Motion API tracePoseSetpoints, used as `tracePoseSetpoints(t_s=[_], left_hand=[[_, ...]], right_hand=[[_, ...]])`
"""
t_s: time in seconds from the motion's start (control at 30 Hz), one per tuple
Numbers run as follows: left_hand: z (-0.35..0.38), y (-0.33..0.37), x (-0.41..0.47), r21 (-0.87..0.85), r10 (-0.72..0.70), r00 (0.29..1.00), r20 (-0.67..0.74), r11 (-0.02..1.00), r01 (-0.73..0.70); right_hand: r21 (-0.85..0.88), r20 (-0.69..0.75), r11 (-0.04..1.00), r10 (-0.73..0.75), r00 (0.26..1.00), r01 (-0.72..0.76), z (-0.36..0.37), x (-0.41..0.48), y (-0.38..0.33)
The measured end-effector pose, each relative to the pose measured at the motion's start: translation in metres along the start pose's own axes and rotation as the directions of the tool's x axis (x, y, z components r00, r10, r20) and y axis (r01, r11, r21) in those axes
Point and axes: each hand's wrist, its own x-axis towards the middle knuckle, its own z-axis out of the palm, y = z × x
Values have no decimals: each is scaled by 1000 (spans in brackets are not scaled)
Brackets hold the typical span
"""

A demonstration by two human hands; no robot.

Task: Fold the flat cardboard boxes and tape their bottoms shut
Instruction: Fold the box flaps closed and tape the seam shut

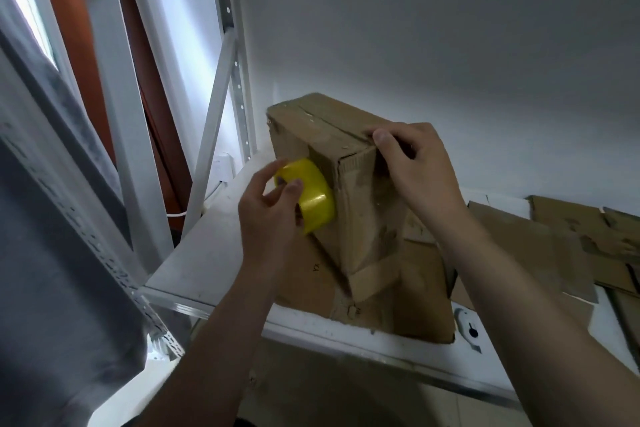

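A folded brown cardboard box [360, 204] stands tilted on the white shelf [207, 253], its closed bottom flaps facing up and away. My left hand [266, 215] grips a yellow roll of tape [313, 196] and holds it against the box's left side. My right hand [412, 166] presses on the box's upper near corner, thumb on the flap seam. Under the box lies a flat cardboard sheet [408, 302].
More flat cardboard pieces [568, 236] lie spread over the shelf to the right. White metal rack posts [239, 55] rise at the left by a window and grey curtain [52, 218]. A white wall stands behind the shelf. A small white device [467, 324] sits near the shelf's front edge.
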Motion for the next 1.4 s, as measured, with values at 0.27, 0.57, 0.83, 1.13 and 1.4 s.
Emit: tracePoseSetpoints(t_s=[0.27,0.57,0.83,1.13,1.4], left_hand=[[-1,-5,-25,250,52,986,161,964,-92],[-16,0,-40,462,-7,983,185,883,-81],[-46,32,-70,311,48,989,143,946,-91],[-44,65,-109,375,64,977,205,917,-138],[-27,80,-138,361,67,959,275,917,-167]], right_hand=[[-24,1,996,81,997,-81,-33,-81,9],[37,-4,992,122,992,-122,-15,-113,37],[-160,97,985,75,992,-59,-7,-105,33],[-295,220,954,5,976,61,-14,-93,13],[151,204,984,-121,971,91,-47,-155,-53]])
